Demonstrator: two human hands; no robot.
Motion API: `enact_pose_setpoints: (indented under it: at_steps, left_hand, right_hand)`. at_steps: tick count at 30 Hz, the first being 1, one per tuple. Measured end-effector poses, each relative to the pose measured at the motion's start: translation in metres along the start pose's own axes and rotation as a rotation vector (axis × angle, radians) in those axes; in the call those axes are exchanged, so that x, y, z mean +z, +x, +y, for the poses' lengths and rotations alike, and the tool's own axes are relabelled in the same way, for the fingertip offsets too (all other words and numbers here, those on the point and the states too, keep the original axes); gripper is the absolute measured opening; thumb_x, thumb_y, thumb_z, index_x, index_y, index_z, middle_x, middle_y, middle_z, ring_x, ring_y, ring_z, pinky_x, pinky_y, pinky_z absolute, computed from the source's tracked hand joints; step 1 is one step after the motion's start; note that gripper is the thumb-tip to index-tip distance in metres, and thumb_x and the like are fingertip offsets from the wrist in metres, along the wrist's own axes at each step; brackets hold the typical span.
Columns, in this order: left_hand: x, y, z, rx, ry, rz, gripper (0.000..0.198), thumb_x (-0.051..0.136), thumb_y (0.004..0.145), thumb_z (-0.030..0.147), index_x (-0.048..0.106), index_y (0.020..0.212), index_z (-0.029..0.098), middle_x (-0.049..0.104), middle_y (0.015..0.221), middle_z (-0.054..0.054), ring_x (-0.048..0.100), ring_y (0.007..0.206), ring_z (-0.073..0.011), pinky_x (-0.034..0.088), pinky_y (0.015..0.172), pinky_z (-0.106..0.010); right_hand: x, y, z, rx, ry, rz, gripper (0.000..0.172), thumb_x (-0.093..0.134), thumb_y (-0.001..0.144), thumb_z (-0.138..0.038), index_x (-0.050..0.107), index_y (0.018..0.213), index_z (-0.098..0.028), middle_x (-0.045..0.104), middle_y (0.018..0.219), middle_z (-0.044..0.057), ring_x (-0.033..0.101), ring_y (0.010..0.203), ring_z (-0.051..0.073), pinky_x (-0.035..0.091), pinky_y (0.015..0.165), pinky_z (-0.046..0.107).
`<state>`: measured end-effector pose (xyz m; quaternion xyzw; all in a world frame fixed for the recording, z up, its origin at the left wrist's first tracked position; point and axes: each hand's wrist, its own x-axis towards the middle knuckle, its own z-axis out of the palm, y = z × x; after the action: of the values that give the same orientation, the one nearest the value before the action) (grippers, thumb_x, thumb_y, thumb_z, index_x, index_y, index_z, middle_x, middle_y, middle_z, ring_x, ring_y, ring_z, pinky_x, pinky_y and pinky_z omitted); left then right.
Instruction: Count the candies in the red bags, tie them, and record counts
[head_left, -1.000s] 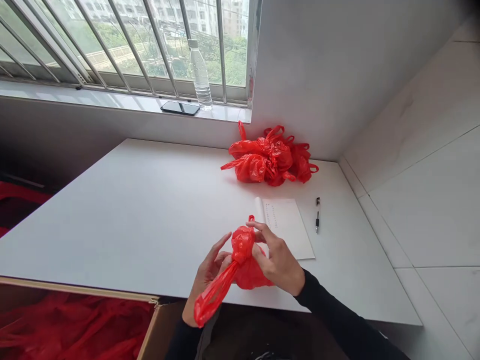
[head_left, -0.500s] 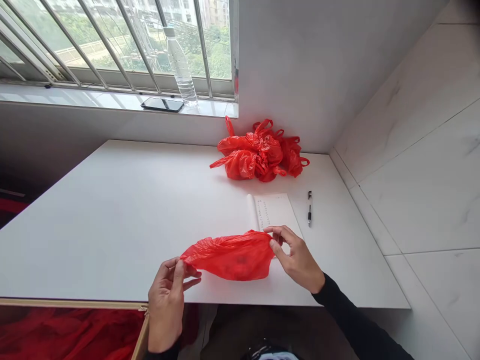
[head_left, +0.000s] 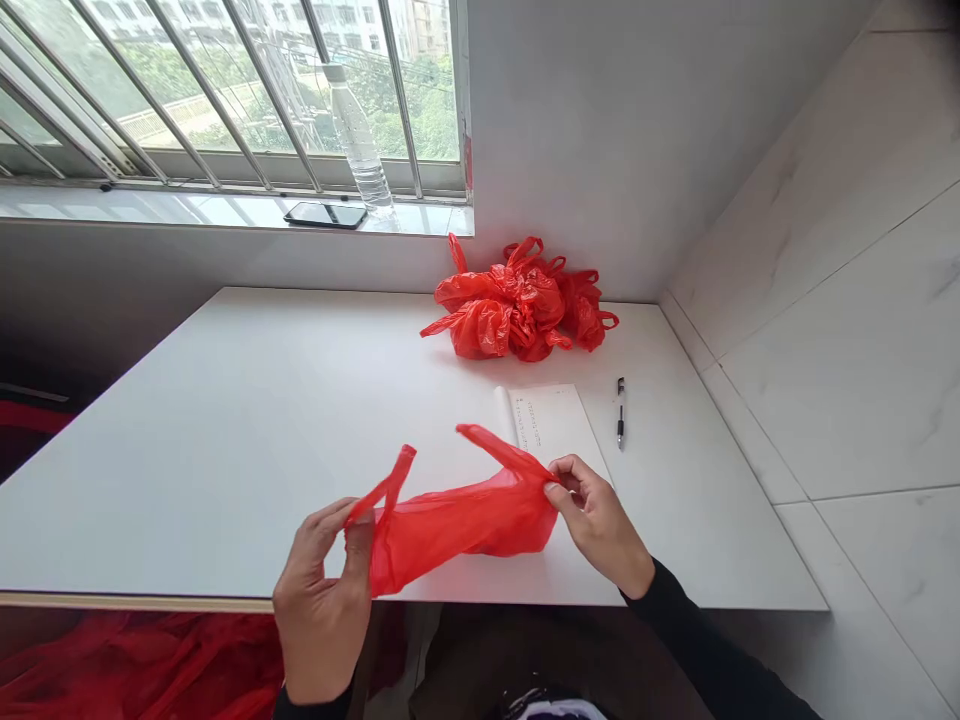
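A thin red plastic bag [head_left: 465, 518] is stretched sideways above the front edge of the white table [head_left: 300, 400]. My left hand [head_left: 326, 595] pinches its left end between thumb and fingers. My right hand [head_left: 600, 520] pinches the right end. Two handle loops stick up from the bag, one near each hand. Behind the bag lies an open notebook [head_left: 555, 420] with handwritten marks, its lower part partly covered by the bag and my right hand.
Several knotted red bags [head_left: 517, 305] are heaped against the wall. A pen [head_left: 621, 415] lies right of the notebook. On the sill are a phone [head_left: 326, 215] and a water bottle [head_left: 361, 150]. Red material [head_left: 150, 665] fills an open container at lower left.
The bag's two handles now stand up from its top edge, and its left part hangs lower. My left hand has moved slightly left; my right hand has shifted slightly right.
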<state>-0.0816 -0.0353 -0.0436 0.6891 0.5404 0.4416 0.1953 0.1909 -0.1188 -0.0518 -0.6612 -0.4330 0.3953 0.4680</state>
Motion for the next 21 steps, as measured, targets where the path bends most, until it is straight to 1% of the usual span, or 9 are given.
enact_pose_setpoints:
  at_steps: [2,5,9,10,13,15,17,19,21]
  left_hand:
    - [-0.006,-0.002,0.004,-0.072,0.020,0.064,0.020,0.064,0.093,0.039,0.073,0.105,0.026,0.063,0.099,-0.001,0.060,0.088,-0.0170,0.047,0.083,-0.029]
    - [-0.013,-0.008,0.017,-0.194,0.018,0.016,0.028,0.065,0.090,0.045,0.075,0.112,0.030,0.065,0.089,0.001,0.055,0.076,-0.0152,0.046,0.075,-0.027]
    - [-0.019,-0.017,0.031,-0.371,-0.081,-0.075,0.033,0.069,0.084,0.050,0.077,0.110,0.032,0.075,0.093,0.001,0.064,0.082,-0.0180,0.049,0.077,-0.027]
    - [-0.020,-0.018,0.033,-0.377,-0.084,-0.073,0.033,0.070,0.083,0.050,0.078,0.109,0.032,0.075,0.093,0.001,0.065,0.081,-0.0181,0.049,0.078,-0.027]
    - [-0.023,-0.019,0.038,-0.305,-0.054,-0.071,0.031,0.070,0.085,0.048,0.077,0.110,0.032,0.072,0.090,0.001,0.060,0.077,-0.0161,0.047,0.072,-0.026]
    - [-0.025,-0.018,0.040,-0.302,-0.027,-0.025,0.031,0.071,0.084,0.050,0.078,0.108,0.031,0.069,0.086,0.001,0.056,0.073,-0.0142,0.044,0.066,-0.024]
    - [-0.028,-0.019,0.041,-0.408,-0.027,0.026,0.038,0.076,0.079,0.054,0.078,0.108,0.030,0.067,0.078,0.002,0.055,0.068,-0.0133,0.044,0.060,-0.022]
    - [-0.032,-0.020,0.041,-0.549,-0.114,-0.022,0.041,0.077,0.077,0.057,0.077,0.103,0.027,0.061,0.064,0.003,0.054,0.058,-0.0134,0.046,0.054,-0.023]
    - [-0.034,-0.022,0.043,-0.606,-0.289,-0.108,0.037,0.071,0.082,0.058,0.073,0.096,0.025,0.062,0.062,0.002,0.058,0.057,-0.0155,0.052,0.055,-0.025]
  right_hand:
    - [-0.005,-0.002,0.003,0.007,0.000,-0.004,0.011,0.049,0.100,-0.031,0.056,0.103,-0.024,0.065,0.096,0.002,0.064,0.090,0.018,0.054,0.083,0.034]
    - [-0.005,-0.012,-0.005,-0.067,-0.058,-0.012,0.029,0.052,0.097,-0.025,0.052,0.126,-0.027,0.066,0.113,0.004,0.063,0.107,0.020,0.051,0.100,0.042]
    - [0.007,-0.030,-0.041,-0.430,-0.242,0.231,0.040,0.056,0.094,-0.018,0.051,0.131,-0.030,0.060,0.122,0.005,0.059,0.114,0.023,0.051,0.097,0.044]
    - [0.011,-0.032,-0.050,-0.554,-0.269,0.222,0.039,0.056,0.094,-0.014,0.053,0.130,-0.030,0.061,0.117,0.004,0.060,0.110,0.022,0.052,0.093,0.041]
    - [0.024,-0.027,-0.066,-0.819,-0.470,-0.005,0.034,0.054,0.094,-0.006,0.057,0.123,-0.023,0.066,0.103,0.004,0.063,0.097,0.021,0.053,0.088,0.038]
    - [0.032,-0.020,-0.066,-0.828,-0.746,-0.140,0.021,0.054,0.094,-0.007,0.062,0.111,-0.017,0.068,0.093,0.005,0.063,0.088,0.022,0.051,0.091,0.042]
    - [0.037,-0.017,-0.064,-0.769,-0.949,-0.220,0.011,0.056,0.093,-0.008,0.063,0.094,-0.017,0.064,0.080,0.003,0.060,0.076,0.021,0.052,0.083,0.041]
    - [0.038,-0.020,-0.063,-0.726,-1.011,-0.264,0.016,0.058,0.090,-0.005,0.060,0.083,-0.019,0.059,0.073,0.001,0.055,0.068,0.019,0.050,0.069,0.035]
    - [0.036,-0.027,-0.067,-0.698,-1.010,-0.232,0.020,0.059,0.086,-0.001,0.057,0.080,-0.020,0.058,0.074,0.000,0.054,0.068,0.019,0.046,0.061,0.033]
